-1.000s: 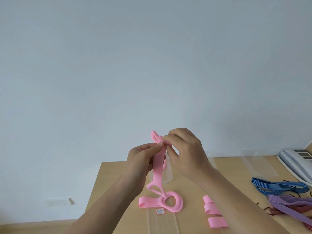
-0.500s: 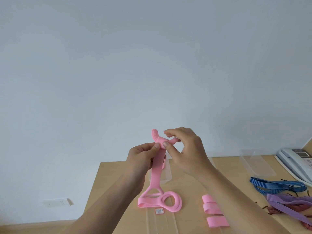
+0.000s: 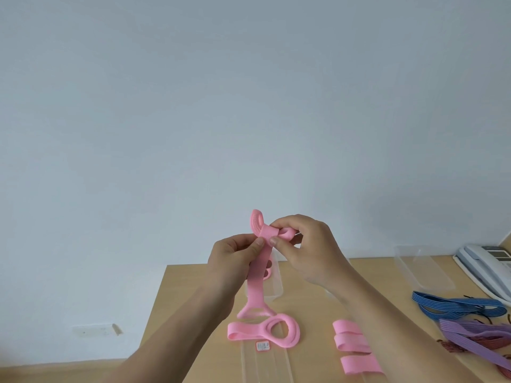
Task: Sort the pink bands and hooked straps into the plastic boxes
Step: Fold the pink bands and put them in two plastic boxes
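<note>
Above the bench [image 3: 193,299], my left hand [image 3: 231,262] pinches the hanging pink band [image 3: 259,277] between thumb and fingers; my right hand [image 3: 309,251] pinches its folded top loop. Rightward lie folded pink bands [image 3: 350,344], then hooked straps [image 3: 456,306].

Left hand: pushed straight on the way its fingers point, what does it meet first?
Likely the right hand: the left hand points rightward, both pinching the same pink band, fingertips almost touching. Depth unconfirmed from one view.

Top loop of pink band [image 3: 256,284] wider than before; another loop now out between the fingers [image 3: 279,223] of the right hand [image 3: 312,252].
</note>
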The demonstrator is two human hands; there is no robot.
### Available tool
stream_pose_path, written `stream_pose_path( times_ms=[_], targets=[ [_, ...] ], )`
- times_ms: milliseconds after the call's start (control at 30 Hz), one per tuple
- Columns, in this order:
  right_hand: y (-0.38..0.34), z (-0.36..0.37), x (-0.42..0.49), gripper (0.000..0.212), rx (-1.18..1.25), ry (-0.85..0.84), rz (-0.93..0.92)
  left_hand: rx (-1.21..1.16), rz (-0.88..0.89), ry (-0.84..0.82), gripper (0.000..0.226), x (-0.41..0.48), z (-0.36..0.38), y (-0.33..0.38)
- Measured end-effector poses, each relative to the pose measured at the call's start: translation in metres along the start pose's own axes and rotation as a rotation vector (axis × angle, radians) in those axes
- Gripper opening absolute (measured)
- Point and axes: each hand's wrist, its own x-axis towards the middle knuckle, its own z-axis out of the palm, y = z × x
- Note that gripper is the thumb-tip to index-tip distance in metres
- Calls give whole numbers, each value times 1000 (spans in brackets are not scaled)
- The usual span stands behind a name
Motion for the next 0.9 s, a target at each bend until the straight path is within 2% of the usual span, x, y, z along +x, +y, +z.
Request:
stream_pose_path(
  times_ms=[167,267,333,433,500,567,700,900],
  targets=[
    [3,0,-3,10,-109,26,-127,49,-40,-22,21,1,-3,-1],
    [5,2,-4,11,-167,74,-182,38,-85,-11,32,2,-4,-3],
    [6,4,-5,13,-209,101,-218,12,-90,-20,31,2,-5,-3],
    [6,7,-6,16,-271,149,-276,-87,-100,-45,24,1,-5,-1],
    [5,8,-6,20,-307,173,-314,-248,-151,-12,33,1,-5,-1],
    [4,9,-6,22,-323,173,-335,-356,-186,7,40,0,-5,1],
    [4,14,-8,20,-326,141,-353,-363,-207,-13,51,-3,-4,5],
    [3,13,-8,19,-329,89,-354,-340,-155,-16,46,-2,-4,1]
  ],
)
